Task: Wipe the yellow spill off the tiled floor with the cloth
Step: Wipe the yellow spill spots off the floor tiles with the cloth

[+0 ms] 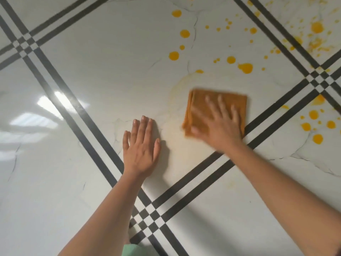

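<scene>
Plainly soft, light and limp, the folded orange cloth (232,100) lies right of centre on the slick tiled floor (92,61), best pressed flat under the right hand (219,126) with its spread fingers (221,106), the yellow spill (245,68) just beyond, while the left hand (142,146) lies flat, fingers straight.

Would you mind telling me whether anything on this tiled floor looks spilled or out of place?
Yes: bright yellow droplets are spattered over the white marbled floor tiles, beyond and right of the folded orange-brown cloth under the flat right hand. A faint yellowish smear lies just left of the cloth.
</scene>
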The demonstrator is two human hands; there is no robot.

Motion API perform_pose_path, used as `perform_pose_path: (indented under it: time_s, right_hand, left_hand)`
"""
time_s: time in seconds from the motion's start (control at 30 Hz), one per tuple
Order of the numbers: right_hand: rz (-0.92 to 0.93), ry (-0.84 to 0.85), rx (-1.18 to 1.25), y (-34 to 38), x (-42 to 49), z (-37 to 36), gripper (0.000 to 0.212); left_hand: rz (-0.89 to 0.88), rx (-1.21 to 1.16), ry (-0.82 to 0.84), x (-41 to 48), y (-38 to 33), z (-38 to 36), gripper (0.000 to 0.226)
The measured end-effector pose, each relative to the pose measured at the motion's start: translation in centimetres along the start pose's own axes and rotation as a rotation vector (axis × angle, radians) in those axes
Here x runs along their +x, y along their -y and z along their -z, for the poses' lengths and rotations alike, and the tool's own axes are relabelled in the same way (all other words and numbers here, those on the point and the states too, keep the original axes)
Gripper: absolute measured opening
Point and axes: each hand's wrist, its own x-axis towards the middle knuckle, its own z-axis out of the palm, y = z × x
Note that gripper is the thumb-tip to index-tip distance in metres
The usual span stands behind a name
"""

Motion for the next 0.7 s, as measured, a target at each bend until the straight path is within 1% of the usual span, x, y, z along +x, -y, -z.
perform_pose_path:
  time_s: [0.03,0.07,0.1,0.13,0.2,0.23,0.27,0.3,0.33,0.37,0.4,0.43,0.47,0.53,0.57,0.6,0.63,0.67,0.7]
  right_hand:
    - [-0.111,0.004,0.057,0.9,3.7,0.8,0.064]
    - [-0.142,0.032,0.07,2.2,6.3,1.2,0.064]
    - [-0.108,0.038,0.059,3.9,7.2,1.4,0.065]
    - [-0.006,0.036,0.048,5.1,6.5,0.9,0.065]
    - [0.304,0.059,-0.041,4.8,1.7,-0.1,0.065]
    - [0.386,0.109,-0.059,3.6,-1.1,-0.1,0.066]
    - [0.398,0.137,-0.084,2.0,-2.0,0.1,0.068]
    - [0.334,0.138,-0.102,0.7,-1.1,0.1,0.069]
    - [0.208,0.123,-0.078,0.4,1.1,0.4,0.068]
    - [0.08,0.065,-0.038,1.1,3.9,0.7,0.067]
    - [-0.01,0.053,-0.014,2.7,6.3,0.9,0.066]
    - [-0.022,0.053,-0.005,4.7,7.5,1.0,0.066]
    - [0.043,0.041,0.008,6.6,7.2,0.8,0.065]
    - [0.273,0.013,-0.031,7.6,3.0,-0.7,0.064]
    - [0.345,0.023,-0.06,6.6,-0.4,-1.3,0.064]
    - [0.363,0.071,-0.08,5.0,-3.4,-1.2,0.064]
    - [0.337,0.068,-0.098,3.3,-4.5,-1.0,0.065]
    - [0.276,0.047,-0.111,1.9,-3.8,-1.1,0.066]
    - [0.162,0.025,-0.092,1.6,-1.7,-0.7,0.066]
  left_hand:
    - [0.008,0.002,-0.005,0.1,0.2,0.0,0.068]
    - [0.017,0.002,-0.015,0.3,0.5,-0.1,0.068]
    - [0.027,-0.003,-0.022,0.6,0.7,0.0,0.068]
    - [0.039,-0.007,-0.03,0.8,0.9,0.1,0.069]
    - [0.056,-0.004,-0.04,1.1,1.3,0.5,0.07]
    - [0.06,-0.002,-0.039,1.1,1.6,0.7,0.07]
    - [0.064,0.002,-0.041,1.2,1.8,0.8,0.07]
    - [0.067,0.008,-0.044,1.2,2.0,0.8,0.071]
    - [0.072,0.014,-0.044,1.3,2.3,0.8,0.071]
    - [0.076,0.015,-0.042,1.5,2.5,0.8,0.072]
    - [0.078,0.013,-0.043,1.8,2.6,0.8,0.072]
    - [0.079,0.008,-0.042,1.9,2.6,0.7,0.072]
    - [0.08,-0.001,-0.043,1.9,2.6,0.7,0.072]
    - [0.076,-0.022,-0.045,1.5,2.5,0.8,0.072]
    - [0.068,-0.03,-0.04,1.1,2.4,0.9,0.072]
    - [0.055,-0.028,-0.03,0.7,2.2,0.9,0.071]
    - [0.037,-0.017,-0.018,0.4,2.0,0.8,0.07]
    - [0.019,-0.004,-0.013,0.2,1.8,0.7,0.07]
    - [0.003,0.004,-0.008,0.2,1.5,0.5,0.069]
